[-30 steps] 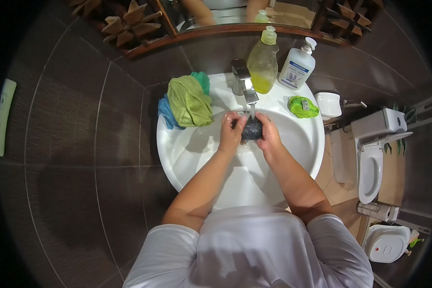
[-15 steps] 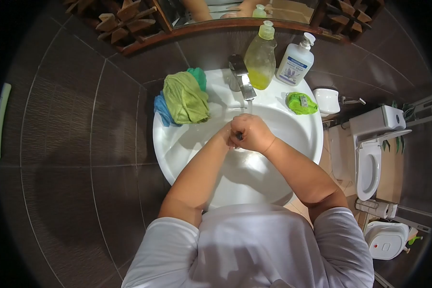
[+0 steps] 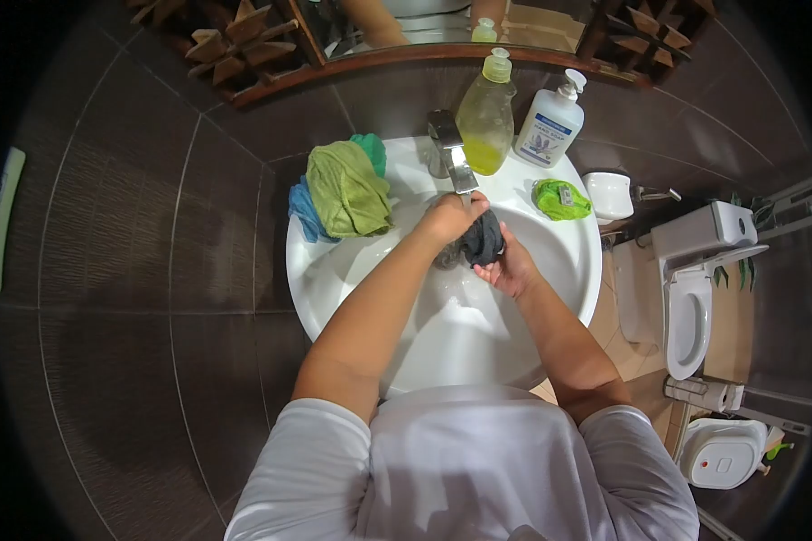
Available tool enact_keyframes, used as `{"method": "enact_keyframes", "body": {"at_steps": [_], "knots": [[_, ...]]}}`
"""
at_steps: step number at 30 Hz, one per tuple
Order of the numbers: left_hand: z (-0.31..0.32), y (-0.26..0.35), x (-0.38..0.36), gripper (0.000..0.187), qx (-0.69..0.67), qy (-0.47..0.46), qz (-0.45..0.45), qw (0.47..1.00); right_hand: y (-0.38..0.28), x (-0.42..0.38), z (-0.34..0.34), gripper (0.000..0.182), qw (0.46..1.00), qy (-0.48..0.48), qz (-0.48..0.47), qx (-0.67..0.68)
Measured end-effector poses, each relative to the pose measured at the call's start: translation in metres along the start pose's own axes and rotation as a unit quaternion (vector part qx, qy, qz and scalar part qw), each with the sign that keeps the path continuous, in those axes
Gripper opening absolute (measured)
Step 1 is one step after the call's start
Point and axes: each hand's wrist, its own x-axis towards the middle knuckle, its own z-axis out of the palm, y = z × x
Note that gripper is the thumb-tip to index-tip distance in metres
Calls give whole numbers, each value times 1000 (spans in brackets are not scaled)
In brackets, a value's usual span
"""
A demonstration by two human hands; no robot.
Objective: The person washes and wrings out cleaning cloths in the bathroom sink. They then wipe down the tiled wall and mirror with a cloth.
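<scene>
A bunched dark grey cloth (image 3: 484, 239) is held between my two hands over the sink (image 3: 456, 352), just below the chrome faucet (image 3: 461, 169). My left hand (image 3: 453, 219) grips its upper left side, close to the spout. On the cloth's right side, my right hand (image 3: 514, 263) has its fingers curled round the edge, thumb side up. Water shows around the cloth and in the basin beneath. Part of the cloth is hidden behind my left fingers.
Green and blue cloths (image 3: 345, 189) lie bunched on the sink's left rim. Behind the faucet stand a dish soap bottle (image 3: 485, 122) and a hand soap pump bottle (image 3: 550, 129). A bright green crumpled item (image 3: 561, 200) rests on the right rim. A toilet (image 3: 687, 325) is at right.
My hands, clenched together before, have moved apart, and the dark cloth now shows between them. My left hand has risen toward the faucet; my right hand has turned palm-inward and shifted slightly right.
</scene>
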Motion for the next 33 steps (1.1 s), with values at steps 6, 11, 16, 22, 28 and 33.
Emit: {"method": "enact_keyframes", "body": {"at_steps": [6, 11, 16, 22, 28, 33], "knots": [[-2, 1, -5, 34, 187, -13, 132, 973, -3, 7, -13, 58, 997, -41, 54, -40], [-7, 14, -14, 37, 145, 63, 26, 987, -8, -11, 5, 60, 989, 80, 40, -116], [-4, 12, -15, 37, 216, 94, 43, 971, -4, -2, 1, 56, 990, 110, 39, -76], [0, 14, -24, 38, 292, 42, 122, 948, -5, 0, -4, 43, 992, 84, 2, -92], [0, 21, -22, 45, 277, 105, 45, 954, -3, 5, -20, 37, 991, 91, 20, -94], [4, 0, -4, 47, 2, 104, 9, 995, -1, 9, -22, 26, 989, 82, -29, -117]]}}
